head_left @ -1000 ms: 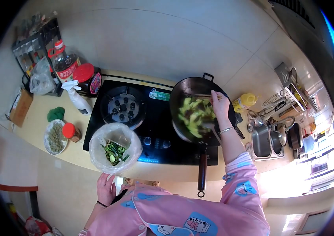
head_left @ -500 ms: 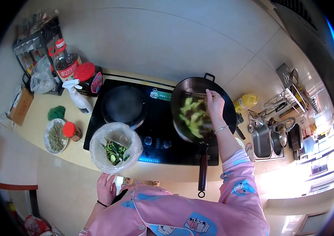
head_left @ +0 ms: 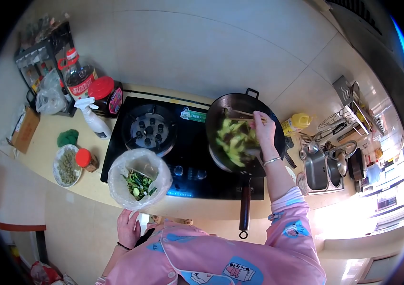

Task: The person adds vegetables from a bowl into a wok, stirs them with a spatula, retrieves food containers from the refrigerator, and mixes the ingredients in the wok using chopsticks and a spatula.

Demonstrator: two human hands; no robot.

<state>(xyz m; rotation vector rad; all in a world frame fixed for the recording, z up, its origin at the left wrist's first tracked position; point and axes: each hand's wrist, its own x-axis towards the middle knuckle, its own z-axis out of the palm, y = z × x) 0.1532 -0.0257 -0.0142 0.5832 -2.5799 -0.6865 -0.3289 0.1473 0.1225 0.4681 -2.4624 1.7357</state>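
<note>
My right hand (head_left: 264, 130) is closed over the right side of a black wok (head_left: 221, 102), holding what look like thin, light chopsticks (head_left: 241, 113). Their tips reach toward the pale green sliced vegetables (head_left: 234, 142) inside, which are partly blurred. My left hand (head_left: 128, 229) rests at the counter's front edge with fingers slightly bent and apart, holding nothing that I can see. Just beyond it stands a container lined with a clear plastic bag (head_left: 115, 185), with chopped green scraps (head_left: 138, 183) in it.
The wok's long handle (head_left: 245, 209) juts past the front of the black cooktop (head_left: 187, 142). The left burner (head_left: 149, 128) is uncovered. A plate (head_left: 59, 175) of greyish-green food, a red-lidded jar (head_left: 86, 159) and a spray bottle (head_left: 93, 118) stand left; a sink (head_left: 317, 173) lies right.
My right hand has shifted slightly right and down over the wok, and the chopsticks show more clearly. A smooth dark disc showed over the left burner; now its metal parts are visible.
</note>
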